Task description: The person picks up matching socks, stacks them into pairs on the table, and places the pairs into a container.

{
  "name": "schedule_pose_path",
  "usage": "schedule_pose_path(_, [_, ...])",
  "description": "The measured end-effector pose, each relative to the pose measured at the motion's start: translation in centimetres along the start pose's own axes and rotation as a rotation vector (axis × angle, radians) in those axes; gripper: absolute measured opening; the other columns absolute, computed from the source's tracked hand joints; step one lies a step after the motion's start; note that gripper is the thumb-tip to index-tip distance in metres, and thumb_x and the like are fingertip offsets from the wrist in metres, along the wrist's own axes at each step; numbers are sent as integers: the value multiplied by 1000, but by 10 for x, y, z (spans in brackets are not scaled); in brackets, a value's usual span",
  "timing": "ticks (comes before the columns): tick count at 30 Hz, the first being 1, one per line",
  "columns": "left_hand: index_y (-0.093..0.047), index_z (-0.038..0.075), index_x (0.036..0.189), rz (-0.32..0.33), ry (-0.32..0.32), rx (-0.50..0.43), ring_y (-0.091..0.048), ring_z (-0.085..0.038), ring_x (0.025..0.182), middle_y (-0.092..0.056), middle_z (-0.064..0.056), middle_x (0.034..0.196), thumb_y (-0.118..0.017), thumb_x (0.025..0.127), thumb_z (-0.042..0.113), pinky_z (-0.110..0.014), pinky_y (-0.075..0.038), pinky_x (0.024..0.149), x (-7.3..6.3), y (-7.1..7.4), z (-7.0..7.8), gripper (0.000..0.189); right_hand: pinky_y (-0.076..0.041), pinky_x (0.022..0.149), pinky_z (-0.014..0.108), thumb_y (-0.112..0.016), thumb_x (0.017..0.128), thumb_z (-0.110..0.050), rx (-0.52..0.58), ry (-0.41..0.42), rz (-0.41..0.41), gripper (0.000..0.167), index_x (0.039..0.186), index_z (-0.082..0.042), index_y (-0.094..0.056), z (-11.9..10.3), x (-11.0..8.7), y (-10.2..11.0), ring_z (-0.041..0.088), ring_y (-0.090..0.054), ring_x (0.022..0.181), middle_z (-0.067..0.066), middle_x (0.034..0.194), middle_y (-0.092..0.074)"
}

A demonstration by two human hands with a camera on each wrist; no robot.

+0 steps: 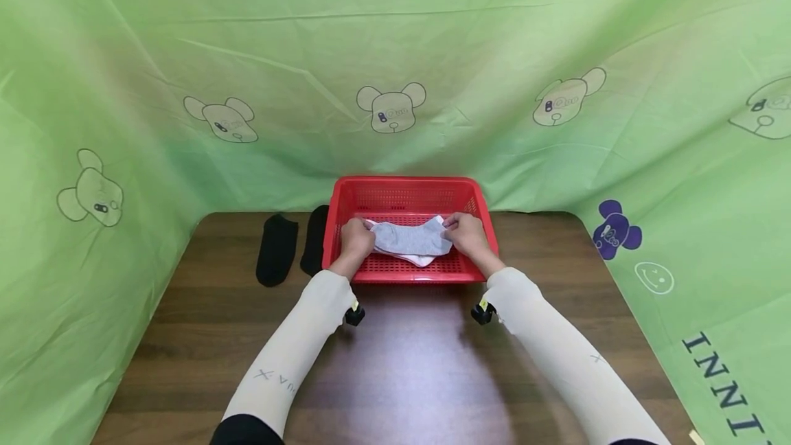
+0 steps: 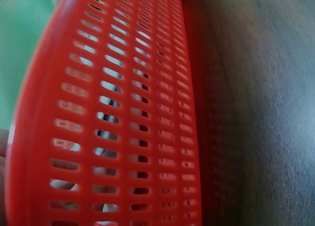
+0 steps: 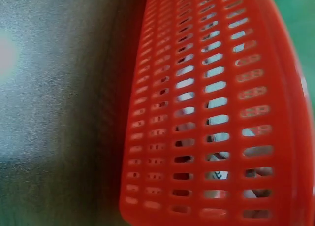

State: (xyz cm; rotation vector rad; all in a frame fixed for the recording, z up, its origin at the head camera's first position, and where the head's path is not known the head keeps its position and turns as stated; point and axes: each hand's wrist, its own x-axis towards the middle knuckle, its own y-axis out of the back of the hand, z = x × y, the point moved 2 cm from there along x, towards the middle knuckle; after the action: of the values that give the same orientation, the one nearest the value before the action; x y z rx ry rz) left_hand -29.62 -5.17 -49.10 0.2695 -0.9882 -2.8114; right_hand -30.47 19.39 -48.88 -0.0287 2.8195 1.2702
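In the head view a light grey sock (image 1: 410, 239) lies stretched sideways inside a red plastic basket (image 1: 404, 181). My left hand (image 1: 357, 239) pinches its left end, and my right hand (image 1: 467, 233) pinches the end at the right. Under the grey one, a white sock (image 1: 420, 261) with a pinkish tint shows along the near edge. Both wrist views are mostly filled by the slotted front wall of the basket (image 2: 147, 113) (image 3: 202, 113). Through its slots, only scraps of pale cloth and fingers show.
Two black socks lie on the wooden table left of the basket: one apart (image 1: 277, 250), the other (image 1: 314, 239) partly hidden by the basket's side. A green curtain (image 1: 395, 47) with bear-head prints hangs behind and along both sides of the table (image 1: 426, 362).
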Motion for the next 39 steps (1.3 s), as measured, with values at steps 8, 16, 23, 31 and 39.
schedule_pose_path(8, [-49, 5, 65, -21, -126, 70, -36, -18, 61, -40, -4, 61, -52, 83, -8, -29, -30, 53, -7, -3, -3, 22, -57, 83, 43, -72, 88, -6, -80, 57, 23, 18, 103, 4, -70, 5, -2, -7, 33, -71, 93, 22, 96, -75])
schedule_pose_path(16, [-66, -7, 92, -25, -287, 336, -65, -40, 96, -64, -25, 102, -58, 90, 0, -51, -56, 83, -20, -1, 9, 11, -55, 81, 48, -71, 88, -11, -288, 114, 8, 27, 109, 6, -69, 3, -3, -1, 33, -64, 87, 22, 96, -68])
schedule_pose_path(23, [-68, -9, 106, -83, -383, 386, -62, -40, 106, -62, -27, 112, -63, 94, 14, -52, -54, 89, -41, 13, 18, 26, -54, 82, 49, -73, 89, -12, -220, 186, 46, 30, 110, 9, -68, 11, -22, 15, 34, -63, 90, 24, 99, -66])
schedule_pose_path(31, [-65, -6, 123, -38, -395, 266, -53, -41, 117, -56, -25, 122, -66, 96, 17, -52, -49, 95, -57, 60, -1, 36, -57, 83, 48, -68, 93, -10, -148, 276, 147, 21, 109, 4, -69, 25, -65, 57, 32, -67, 93, 20, 104, -67])
schedule_pose_path(39, [-58, -10, 130, 0, -342, 313, -44, -51, 125, -48, -34, 133, -52, 103, 21, -61, -42, 101, -57, 147, -37, 42, -57, 87, 52, -62, 99, -10, -250, 289, 116, 23, 116, 6, -66, 18, -65, 113, 38, -63, 103, 23, 114, -64])
